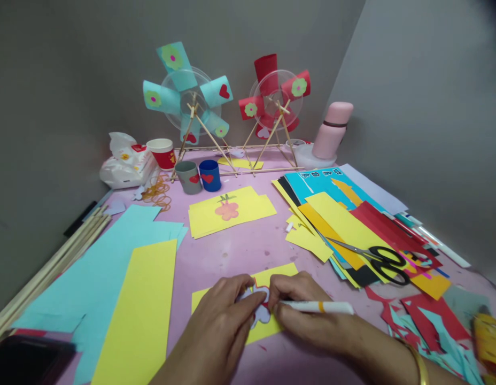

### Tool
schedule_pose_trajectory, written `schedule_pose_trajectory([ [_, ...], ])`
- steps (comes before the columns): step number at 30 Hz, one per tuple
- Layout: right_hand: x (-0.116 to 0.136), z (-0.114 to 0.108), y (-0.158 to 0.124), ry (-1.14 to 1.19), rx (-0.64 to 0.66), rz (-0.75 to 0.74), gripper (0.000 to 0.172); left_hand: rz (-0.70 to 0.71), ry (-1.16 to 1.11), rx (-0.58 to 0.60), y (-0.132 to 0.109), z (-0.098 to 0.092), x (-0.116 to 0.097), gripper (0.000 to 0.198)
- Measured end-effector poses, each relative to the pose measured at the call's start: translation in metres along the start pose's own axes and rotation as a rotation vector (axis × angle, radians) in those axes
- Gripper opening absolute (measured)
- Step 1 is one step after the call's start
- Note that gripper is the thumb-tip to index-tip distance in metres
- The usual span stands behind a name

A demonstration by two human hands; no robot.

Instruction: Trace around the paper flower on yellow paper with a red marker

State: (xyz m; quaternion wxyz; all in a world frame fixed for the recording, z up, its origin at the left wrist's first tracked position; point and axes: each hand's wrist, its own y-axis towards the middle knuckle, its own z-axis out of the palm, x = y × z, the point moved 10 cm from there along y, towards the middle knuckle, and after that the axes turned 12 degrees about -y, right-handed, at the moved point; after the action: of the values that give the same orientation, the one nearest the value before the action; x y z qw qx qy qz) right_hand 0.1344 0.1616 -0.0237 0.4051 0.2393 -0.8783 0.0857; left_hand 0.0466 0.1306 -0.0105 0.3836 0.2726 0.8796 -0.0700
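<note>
At the near middle of the table, my left hand (227, 313) presses a pale lavender flower-shaped paper cutout (263, 314) down on a yellow paper strip (280, 272). My right hand (304, 307) is closed round a white marker (332, 307) with an orange band. Its tip is hidden by my fingers at the cutout's right edge, where a reddish line shows. Farther back lies a stack of yellow paper (252, 203) with a pink flower drawn on the top sheet.
Black-handled scissors (376, 256) lie across coloured paper sheets (332, 214) on the right, near red and blue scraps (432, 326). Two stick-and-paper wheels (194, 101) stand behind paper rings (210, 175). Wooden sticks (67, 251) and a phone (33, 358) are at left.
</note>
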Motion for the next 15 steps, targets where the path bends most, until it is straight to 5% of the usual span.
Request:
schedule_pose_trajectory([
  [15, 0.0002, 0.0005, -0.0022, -0.060, 0.052, 0.043, 0.016, 0.008, 0.015, -0.020, -0.0002, -0.0014, -0.0014, 0.028],
])
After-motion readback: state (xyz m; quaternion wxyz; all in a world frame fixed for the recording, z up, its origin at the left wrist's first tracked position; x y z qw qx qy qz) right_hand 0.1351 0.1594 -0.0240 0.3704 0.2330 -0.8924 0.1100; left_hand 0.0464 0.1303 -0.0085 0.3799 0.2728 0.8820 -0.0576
